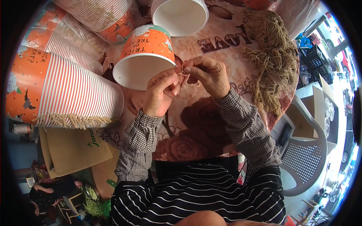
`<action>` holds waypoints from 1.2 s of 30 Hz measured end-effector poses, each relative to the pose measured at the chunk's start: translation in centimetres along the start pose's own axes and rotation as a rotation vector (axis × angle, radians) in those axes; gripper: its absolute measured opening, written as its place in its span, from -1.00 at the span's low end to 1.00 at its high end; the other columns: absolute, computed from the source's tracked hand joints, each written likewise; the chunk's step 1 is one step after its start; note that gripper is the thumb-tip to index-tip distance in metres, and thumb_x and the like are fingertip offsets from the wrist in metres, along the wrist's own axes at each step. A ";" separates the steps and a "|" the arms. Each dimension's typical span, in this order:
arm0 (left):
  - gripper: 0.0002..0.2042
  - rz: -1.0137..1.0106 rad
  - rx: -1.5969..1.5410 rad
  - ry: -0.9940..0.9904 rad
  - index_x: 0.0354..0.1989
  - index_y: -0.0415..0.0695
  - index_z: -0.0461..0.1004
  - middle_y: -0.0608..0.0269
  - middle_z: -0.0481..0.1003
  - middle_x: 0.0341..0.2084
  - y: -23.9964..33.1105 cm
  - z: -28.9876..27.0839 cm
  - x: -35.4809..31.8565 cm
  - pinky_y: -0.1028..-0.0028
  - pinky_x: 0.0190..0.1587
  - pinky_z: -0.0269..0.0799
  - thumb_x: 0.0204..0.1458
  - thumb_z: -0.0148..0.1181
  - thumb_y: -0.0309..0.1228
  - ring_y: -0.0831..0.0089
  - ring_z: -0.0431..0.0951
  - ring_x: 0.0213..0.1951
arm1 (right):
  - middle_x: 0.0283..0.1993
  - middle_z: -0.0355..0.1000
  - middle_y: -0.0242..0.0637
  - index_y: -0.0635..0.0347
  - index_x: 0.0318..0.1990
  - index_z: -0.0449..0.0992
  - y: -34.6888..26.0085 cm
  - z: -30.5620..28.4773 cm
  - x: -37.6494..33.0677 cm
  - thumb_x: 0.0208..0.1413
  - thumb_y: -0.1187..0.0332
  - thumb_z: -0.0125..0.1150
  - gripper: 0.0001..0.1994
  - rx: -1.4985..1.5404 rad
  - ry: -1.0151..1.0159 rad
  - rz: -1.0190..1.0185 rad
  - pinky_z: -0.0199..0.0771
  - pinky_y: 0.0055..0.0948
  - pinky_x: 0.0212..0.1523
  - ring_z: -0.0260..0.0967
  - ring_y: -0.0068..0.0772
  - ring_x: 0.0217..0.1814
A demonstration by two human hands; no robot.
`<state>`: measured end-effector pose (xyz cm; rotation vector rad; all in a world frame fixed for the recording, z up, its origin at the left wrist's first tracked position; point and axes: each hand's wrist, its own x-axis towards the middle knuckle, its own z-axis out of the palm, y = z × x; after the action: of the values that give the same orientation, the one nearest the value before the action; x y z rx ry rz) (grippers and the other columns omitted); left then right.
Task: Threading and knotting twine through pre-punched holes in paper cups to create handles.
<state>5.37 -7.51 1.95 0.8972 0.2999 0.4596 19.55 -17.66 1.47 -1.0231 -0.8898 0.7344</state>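
Note:
My left hand (161, 91) and my right hand (212, 76) meet over the middle of the table, fingertips pinched together. Between them is a thin, pale tan string (193, 85), part of it hanging in a small loop. Just behind my left hand, an orange printed paper bucket (145, 43) lies tipped with its white mouth toward me. Whether the string passes through the bucket's wall is hidden by my fingers. A long stack of nested buckets (81, 88) lies at the left, with string ends (77, 120) along its near side.
A heap of tan strings (271, 60) covers the table's right side. Another white bucket (180, 17) stands at the back. Wrapped bucket stacks (68, 32) fill the far left. A grey plastic chair (305, 158) is at the right, a cardboard box (75, 150) below left.

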 end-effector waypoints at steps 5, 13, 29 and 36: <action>-0.82 0.111 0.137 0.000 -0.21 -0.28 0.49 0.45 0.28 -0.62 -0.3 -0.1 0.0 0.64 -0.50 0.16 0.12 0.08 -0.43 0.64 0.23 -0.59 | -0.42 0.48 -0.38 0.30 -0.26 0.52 0.5 -0.6 0.3 0.11 0.44 0.20 -0.89 0.058 -0.037 0.079 0.49 -0.63 -0.45 0.41 -0.66 -0.50; -0.86 0.107 0.235 0.056 -0.25 -0.25 0.49 0.48 0.37 -0.58 -0.7 -0.2 0.2 0.73 -0.61 0.06 0.13 0.06 -0.45 0.79 0.17 -0.63 | -0.45 0.44 -0.43 0.25 -0.23 0.46 0.2 -0.5 0.3 0.17 0.37 0.13 -0.87 -0.002 -0.049 0.174 0.36 -0.70 -0.49 0.36 -0.69 -0.52; -0.91 0.315 0.667 0.155 -0.31 -0.29 0.51 0.57 0.34 -0.60 -1.3 -0.2 0.4 0.74 -0.54 0.08 0.10 0.10 -0.53 0.83 0.20 -0.57 | -0.53 0.42 -0.37 0.29 -0.28 0.40 -0.7 -2.0 0.8 0.17 0.35 0.12 -0.84 -0.064 -0.169 0.285 0.38 -0.66 -0.61 0.38 -0.62 -0.60; -0.90 0.176 0.720 0.148 -0.32 -0.29 0.50 0.56 0.34 -0.66 -1.0 -0.2 0.3 0.73 -0.57 0.08 0.09 0.13 -0.50 0.82 0.18 -0.61 | -0.51 0.43 -0.39 0.23 -0.27 0.41 -0.6 -3.0 1.1 0.18 0.32 0.12 -0.85 -0.093 -0.215 0.298 0.37 -0.68 -0.55 0.35 -0.66 -0.59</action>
<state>5.79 -7.79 1.02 1.6034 0.5414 0.5942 22.73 -18.15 1.56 -1.1892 -0.9738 1.0773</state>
